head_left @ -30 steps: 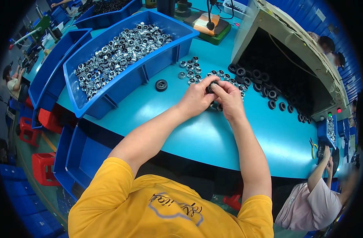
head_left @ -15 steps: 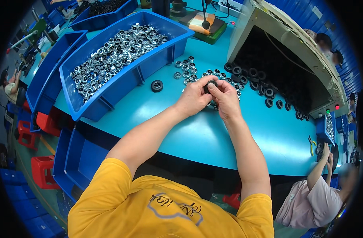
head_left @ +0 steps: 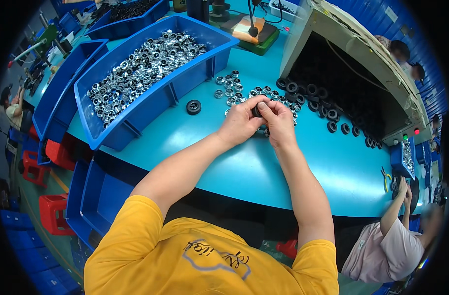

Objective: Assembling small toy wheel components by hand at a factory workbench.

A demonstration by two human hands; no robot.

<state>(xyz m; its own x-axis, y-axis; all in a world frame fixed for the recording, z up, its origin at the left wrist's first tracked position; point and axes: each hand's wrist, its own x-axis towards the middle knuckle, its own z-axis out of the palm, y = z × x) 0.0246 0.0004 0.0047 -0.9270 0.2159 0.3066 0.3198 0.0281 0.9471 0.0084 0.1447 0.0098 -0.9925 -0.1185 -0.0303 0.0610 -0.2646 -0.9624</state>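
Both my hands meet over the middle of the blue-green table, pinching one small black rubber tyre point(head_left: 257, 111) between them. My left hand point(head_left: 240, 121) grips it from the left, and my right hand point(head_left: 279, 122) presses on it with the thumb. Fingers cover most of the tyre, so whether a hub sits inside it cannot be made out. Around and behind my hands lie several loose chrome wheel hubs point(head_left: 229, 92). Apart from them, to the left, a black tyre with a hub in it point(head_left: 193, 106) lies flat on the table.
A big blue bin point(head_left: 131, 115) full of chrome hubs stands at the left. To the right, black tyres point(head_left: 332, 127) spill from a pale box-like housing point(head_left: 295, 54). Yellow-handled pliers point(head_left: 385, 179) lie near a co-worker point(head_left: 381, 250) at far right. Red stools point(head_left: 55, 214) stand at lower left.
My hands stay in nearly the same place. The tyre has tilted between my fingers, and less of it shows now. The other things lie as before.
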